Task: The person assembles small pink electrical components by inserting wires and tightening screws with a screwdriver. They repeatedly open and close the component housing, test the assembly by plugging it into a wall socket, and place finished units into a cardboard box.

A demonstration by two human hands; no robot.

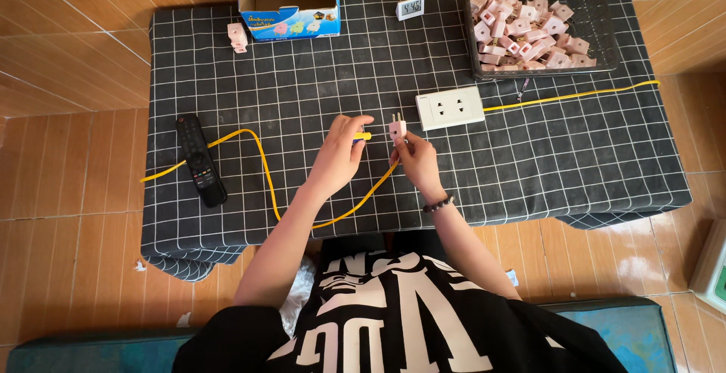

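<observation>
Pink plug adapter (398,128) in right hand (414,157); yellow plug (361,136) in left hand (339,153).

Floor: glossy orange-brown tiled floor (68,48) with pale grout lines, bright glare showing lower right | Furniture: low table under a black cloth with a white grid pattern (575,153), its hem drooping at the near corners | Seating: blue-green floor mat (635,327) along the bottom edge | Light: even, daylight-bright
</observation>
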